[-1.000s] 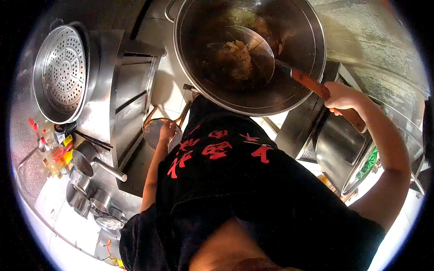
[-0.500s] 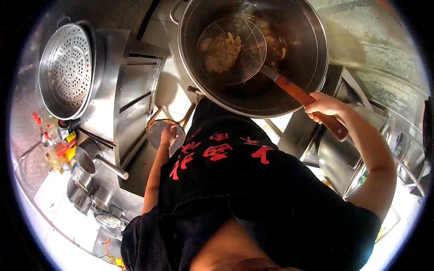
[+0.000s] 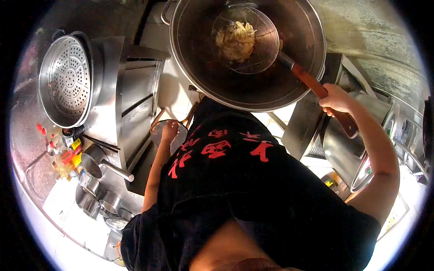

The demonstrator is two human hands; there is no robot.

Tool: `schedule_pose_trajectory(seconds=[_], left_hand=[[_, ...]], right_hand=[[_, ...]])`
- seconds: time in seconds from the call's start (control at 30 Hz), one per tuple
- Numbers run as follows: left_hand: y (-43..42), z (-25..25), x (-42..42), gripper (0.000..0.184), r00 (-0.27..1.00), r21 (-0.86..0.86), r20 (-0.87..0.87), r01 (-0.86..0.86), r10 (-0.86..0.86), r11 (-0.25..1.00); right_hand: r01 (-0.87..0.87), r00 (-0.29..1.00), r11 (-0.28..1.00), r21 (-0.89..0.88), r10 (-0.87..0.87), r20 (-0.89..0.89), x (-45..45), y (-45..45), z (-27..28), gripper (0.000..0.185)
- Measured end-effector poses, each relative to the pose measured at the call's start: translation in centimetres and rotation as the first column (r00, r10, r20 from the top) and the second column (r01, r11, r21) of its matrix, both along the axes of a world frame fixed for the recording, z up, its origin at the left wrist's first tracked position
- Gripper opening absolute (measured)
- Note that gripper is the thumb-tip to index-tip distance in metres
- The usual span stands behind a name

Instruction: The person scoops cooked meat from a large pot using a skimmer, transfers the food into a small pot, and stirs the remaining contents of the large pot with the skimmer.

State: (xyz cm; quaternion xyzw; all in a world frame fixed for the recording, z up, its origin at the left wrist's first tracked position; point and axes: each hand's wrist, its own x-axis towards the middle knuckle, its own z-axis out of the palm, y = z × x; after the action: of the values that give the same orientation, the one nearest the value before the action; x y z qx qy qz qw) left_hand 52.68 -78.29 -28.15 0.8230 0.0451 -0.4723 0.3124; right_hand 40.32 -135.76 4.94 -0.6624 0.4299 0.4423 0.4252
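Note:
A large metal pot (image 3: 194,77) holds dark liquid at the top of the view. My right hand (image 3: 337,98) is wrapped round the reddish wooden handle of a mesh strainer (image 3: 266,38). Inside the pot, the strainer carries a pale clump of food (image 3: 237,40). My left hand (image 3: 170,131) is closed by a round dark surface (image 3: 158,131) with wooden legs, at my left side; what its fingers hold, if anything, is hidden.
At the left stand a perforated steamer tray (image 3: 70,81), bottles (image 3: 65,160), a long-handled saucepan (image 3: 91,165) and several small metal containers (image 3: 110,202). A large metal vessel (image 3: 343,147) sits at the right.
The strainer dipped left and down across the pot, then moved back right with the clump in it. My right hand followed. My left hand stays in nearly the same place.

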Motion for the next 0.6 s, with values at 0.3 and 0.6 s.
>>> schedule_pose_trajectory(seconds=[0.3,0.6], left_hand=[[-0.2,0.2,-0.8,0.029,0.999,0.016,-0.008,-0.046,0.046,0.999],[0.9,0.0,-0.3,0.028,0.997,0.013,-0.045,-0.058,0.059,0.998]], right_hand=[[-0.106,0.990,0.984,0.143,0.117,-0.075,0.7,0.8,-1.4,0.015],[0.191,0.981,0.950,0.245,-0.178,-0.076,0.7,4.6,-4.1,0.012]])
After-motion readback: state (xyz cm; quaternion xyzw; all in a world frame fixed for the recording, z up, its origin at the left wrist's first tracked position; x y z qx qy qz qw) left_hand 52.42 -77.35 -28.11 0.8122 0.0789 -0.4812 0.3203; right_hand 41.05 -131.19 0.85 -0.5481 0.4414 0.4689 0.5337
